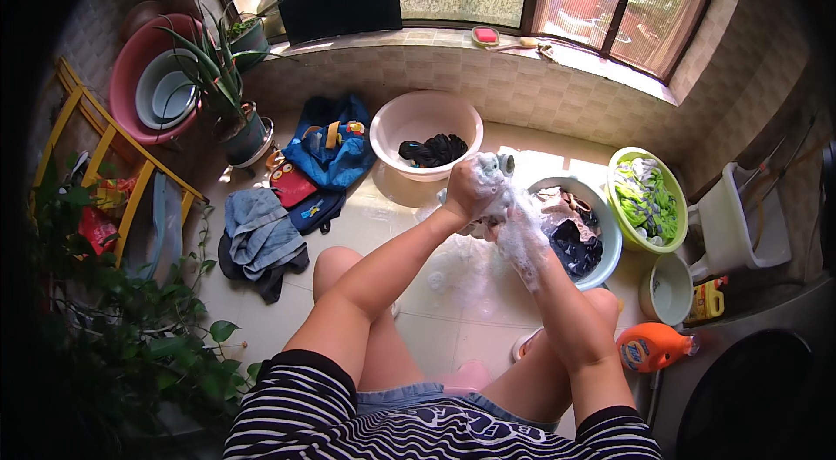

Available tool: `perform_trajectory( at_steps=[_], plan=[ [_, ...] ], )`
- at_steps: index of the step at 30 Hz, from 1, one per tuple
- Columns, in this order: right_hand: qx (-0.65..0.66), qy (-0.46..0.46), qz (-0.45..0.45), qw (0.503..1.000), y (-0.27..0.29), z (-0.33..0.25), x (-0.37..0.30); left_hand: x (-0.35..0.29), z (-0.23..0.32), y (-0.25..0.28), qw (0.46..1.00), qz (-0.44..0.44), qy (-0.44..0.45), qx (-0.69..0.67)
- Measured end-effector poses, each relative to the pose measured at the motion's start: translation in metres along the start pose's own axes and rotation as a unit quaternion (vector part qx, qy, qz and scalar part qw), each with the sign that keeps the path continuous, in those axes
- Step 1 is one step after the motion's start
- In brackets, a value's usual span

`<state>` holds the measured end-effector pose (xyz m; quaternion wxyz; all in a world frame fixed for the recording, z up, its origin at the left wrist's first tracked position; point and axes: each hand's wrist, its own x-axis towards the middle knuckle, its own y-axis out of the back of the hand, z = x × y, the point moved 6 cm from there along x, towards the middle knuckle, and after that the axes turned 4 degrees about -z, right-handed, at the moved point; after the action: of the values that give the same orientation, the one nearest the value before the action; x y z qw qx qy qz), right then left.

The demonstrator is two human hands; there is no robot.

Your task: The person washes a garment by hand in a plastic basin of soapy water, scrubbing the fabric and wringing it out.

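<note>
In front of my knees, my left hand is closed on a wet, soapy cloth. My right hand grips the same bunched cloth from the other side, with thick white suds covering it and the wrist. Foam hides most of the cloth, so its kind cannot be made out; greyish-green bits show at the top. Close to the right hand stands a light blue basin with dark and pinkish clothes. Beyond my hands is a pale pink basin with a black garment.
A green basin holds green and white laundry. Near it are a small pale bowl, an orange detergent bottle and a yellow bottle. Denim clothes and a blue bag lie left. A potted aloe stands behind.
</note>
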<state>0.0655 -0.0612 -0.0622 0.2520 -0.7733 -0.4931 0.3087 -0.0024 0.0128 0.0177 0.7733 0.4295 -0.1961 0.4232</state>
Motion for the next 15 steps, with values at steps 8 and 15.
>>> perform_trajectory(
  at_steps=[8,15],
  plan=[
    [-0.394,0.109,-0.083,0.909,0.03,-0.021,0.018,-0.017,0.052,-0.037,0.986,-0.083,-0.086,-0.118],
    [0.061,0.001,-0.094,0.994,-0.006,-0.017,-0.001,-0.006,-0.049,-0.044,0.968,0.024,0.168,-0.187]
  ],
)
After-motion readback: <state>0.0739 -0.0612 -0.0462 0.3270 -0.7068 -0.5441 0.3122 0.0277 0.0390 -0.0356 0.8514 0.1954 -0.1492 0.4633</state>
